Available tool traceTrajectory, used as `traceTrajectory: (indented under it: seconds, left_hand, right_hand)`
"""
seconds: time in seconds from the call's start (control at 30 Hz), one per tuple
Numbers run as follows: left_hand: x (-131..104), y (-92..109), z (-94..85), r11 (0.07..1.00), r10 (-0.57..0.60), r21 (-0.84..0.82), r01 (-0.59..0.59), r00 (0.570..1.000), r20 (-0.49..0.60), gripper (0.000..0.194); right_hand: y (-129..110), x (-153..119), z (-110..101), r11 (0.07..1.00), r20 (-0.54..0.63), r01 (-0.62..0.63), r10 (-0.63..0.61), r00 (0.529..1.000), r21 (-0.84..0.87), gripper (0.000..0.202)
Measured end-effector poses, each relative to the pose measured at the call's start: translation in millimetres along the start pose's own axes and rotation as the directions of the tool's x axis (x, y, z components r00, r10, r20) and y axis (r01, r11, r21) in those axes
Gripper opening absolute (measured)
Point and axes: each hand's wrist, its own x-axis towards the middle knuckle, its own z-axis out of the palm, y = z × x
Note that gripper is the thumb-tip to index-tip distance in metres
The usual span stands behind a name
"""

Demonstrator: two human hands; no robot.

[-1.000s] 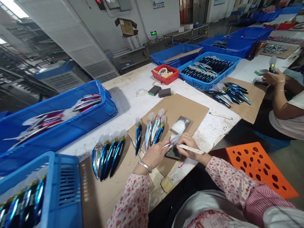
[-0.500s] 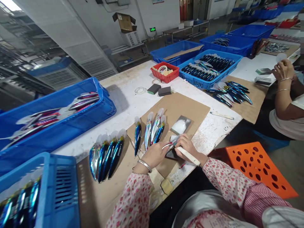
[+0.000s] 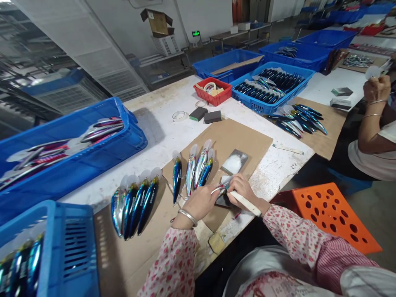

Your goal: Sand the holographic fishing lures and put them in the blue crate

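My left hand is closed on a fishing lure, mostly hidden by the fingers. Close against it, my right hand grips a tool with a flat white handle; its working end is hidden at the lure. Beyond my hands, a dark block with white powder lies on the cardboard sheet. Several blue and silver lures rest on the cardboard left of the block. Another row of blue lures lies further left.
Blue crates with lures stand at the left. Past the cardboard are dark sanding blocks, a red basket and a blue basket of lures. A co-worker's hands are at the right, above an orange stool.
The camera view has shifted slightly. My hands stay together at the lure with almost no visible movement. At the right, the co-worker's raised hands have moved a little.
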Motion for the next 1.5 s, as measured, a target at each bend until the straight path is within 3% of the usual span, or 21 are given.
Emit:
traceTrajectory:
  seconds: [0.37,1.5]
  left_hand:
    - [-1.4,5.5,1.9,0.992,-0.001,0.126,0.003,1.0,-0.017,0.036]
    - [-4.1,16.7,3.6,0.98,-0.108,0.168,0.11,0.994,-0.021,0.036]
  right_hand:
    - [-4.8,2.0,-5.5,0.999,0.037,-0.039,0.039,0.999,-0.002,0.013]
    - [-2.5,-2.7,0.1,0.998,0.009,-0.061,0.061,0.998,-0.004,0.013]
